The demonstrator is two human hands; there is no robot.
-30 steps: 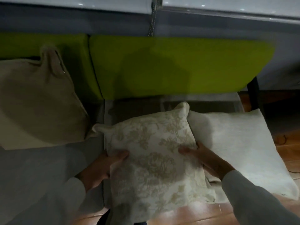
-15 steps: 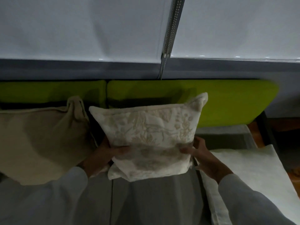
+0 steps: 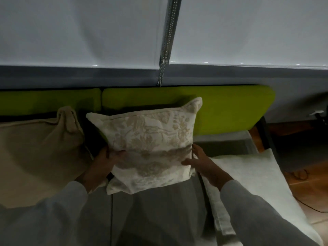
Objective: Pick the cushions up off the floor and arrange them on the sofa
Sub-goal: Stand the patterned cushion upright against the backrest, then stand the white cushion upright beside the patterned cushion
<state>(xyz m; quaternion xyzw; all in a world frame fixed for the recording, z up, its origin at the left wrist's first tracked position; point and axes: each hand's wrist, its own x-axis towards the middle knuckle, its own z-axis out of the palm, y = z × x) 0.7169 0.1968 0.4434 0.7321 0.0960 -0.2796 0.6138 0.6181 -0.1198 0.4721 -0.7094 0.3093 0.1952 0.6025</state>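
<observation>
A cream cushion with a beige floral pattern [image 3: 149,139] stands on the sofa's grey seat [image 3: 159,210], leaning against the lime-green backrest [image 3: 230,110]. My left hand [image 3: 104,160] grips its lower left side and my right hand [image 3: 204,162] holds its lower right edge. A large beige cushion [image 3: 35,153] rests on the sofa to the left. A plain white cushion [image 3: 252,180] lies to the right, hanging over the seat's right edge.
White roller blinds [image 3: 88,32] with a bead chain [image 3: 165,50] hang behind the sofa. Wooden floor [image 3: 310,189] shows at the right, with a dark cable and a dark sofa leg [image 3: 268,137].
The floral cushion rose from low in front of the sofa up onto the seat against the backrest. Since half a second ago it has barely moved.
</observation>
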